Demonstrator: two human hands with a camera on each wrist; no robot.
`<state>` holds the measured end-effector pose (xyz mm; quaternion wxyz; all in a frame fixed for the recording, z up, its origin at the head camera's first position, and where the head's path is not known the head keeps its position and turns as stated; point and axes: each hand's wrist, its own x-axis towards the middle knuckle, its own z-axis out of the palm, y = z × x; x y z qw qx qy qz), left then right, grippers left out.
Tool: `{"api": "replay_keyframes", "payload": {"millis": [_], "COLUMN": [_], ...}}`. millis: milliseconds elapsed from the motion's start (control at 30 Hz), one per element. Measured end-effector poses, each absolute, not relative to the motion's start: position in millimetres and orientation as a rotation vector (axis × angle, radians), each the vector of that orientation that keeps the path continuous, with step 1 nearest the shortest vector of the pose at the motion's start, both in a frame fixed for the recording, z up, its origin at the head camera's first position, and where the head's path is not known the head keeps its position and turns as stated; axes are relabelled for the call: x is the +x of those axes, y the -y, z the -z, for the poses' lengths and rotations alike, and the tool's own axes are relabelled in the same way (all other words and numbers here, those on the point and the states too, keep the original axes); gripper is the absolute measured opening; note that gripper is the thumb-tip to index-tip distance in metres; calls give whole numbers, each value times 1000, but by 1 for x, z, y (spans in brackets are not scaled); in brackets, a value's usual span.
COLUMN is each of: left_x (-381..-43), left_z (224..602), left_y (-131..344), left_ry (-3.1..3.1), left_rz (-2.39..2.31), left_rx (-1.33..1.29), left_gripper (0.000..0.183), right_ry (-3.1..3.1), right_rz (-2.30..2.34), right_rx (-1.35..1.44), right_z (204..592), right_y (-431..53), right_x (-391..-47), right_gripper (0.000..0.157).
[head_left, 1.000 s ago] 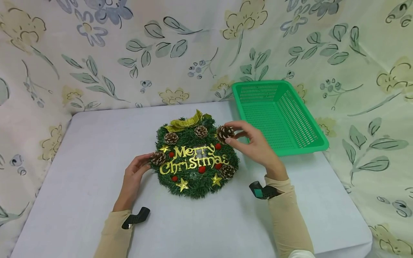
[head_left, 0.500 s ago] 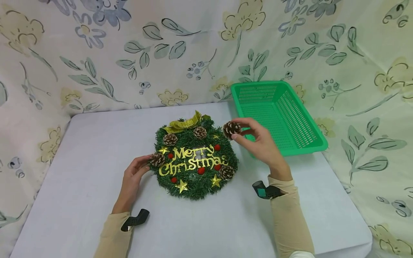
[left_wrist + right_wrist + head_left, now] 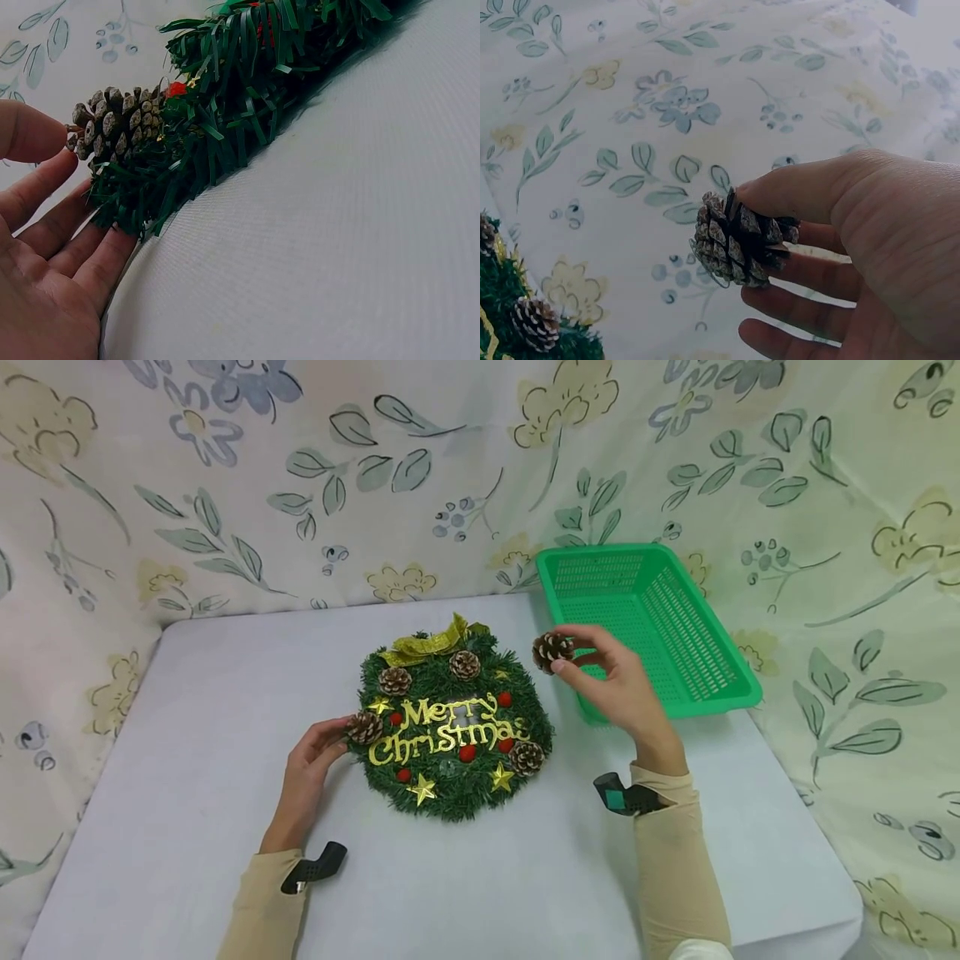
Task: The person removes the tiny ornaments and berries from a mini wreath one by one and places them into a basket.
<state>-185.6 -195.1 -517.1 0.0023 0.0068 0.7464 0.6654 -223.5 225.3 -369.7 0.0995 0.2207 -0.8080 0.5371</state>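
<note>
On the table lies a green Christmas wreath (image 3: pixel 450 797) with gold "Merry Christmas" lettering, stars, red balls, a gold ribbon and several pine cones. Thumb and index finger of my left hand (image 3: pixel 309 768) pinch the pine cone (image 3: pixel 365 727) at the wreath's left edge, seen closer in the left wrist view as a brown cone (image 3: pixel 120 124). The other left fingers reach to the green tinsel. Held up right of the wreath is a loose pine cone (image 3: pixel 552 652), gripped between thumb and fingers of my right hand (image 3: pixel 618 685). A thin wire loop (image 3: pixel 709 270) shows at this cone in the right wrist view.
A green plastic basket (image 3: pixel 723 697) stands at the back right of the white-covered table (image 3: pixel 225 693), partly behind the right hand. A floral curtain (image 3: pixel 450 468) hangs behind the table. Black wrist cameras sit on both forearms.
The right hand has carried its pine cone off the wreath's upper right, moving right and slightly back toward the basket. The left hand has stayed at its cone.
</note>
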Motion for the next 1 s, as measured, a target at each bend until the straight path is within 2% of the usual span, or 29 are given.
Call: {"api": "replay_keyframes", "payload": {"millis": [1000], "left_x": [-186], "left_z": [516], "left_y": [196], "left_ry": [-2364], "left_rz": [-2061], "left_rx": [14], "left_gripper": [36], "right_ry": [2382], "right_rz": [-1606], "right_rx": [262], "right_z": [367], "right_y": [-243], "right_x": [-225], "right_gripper": [41]}}
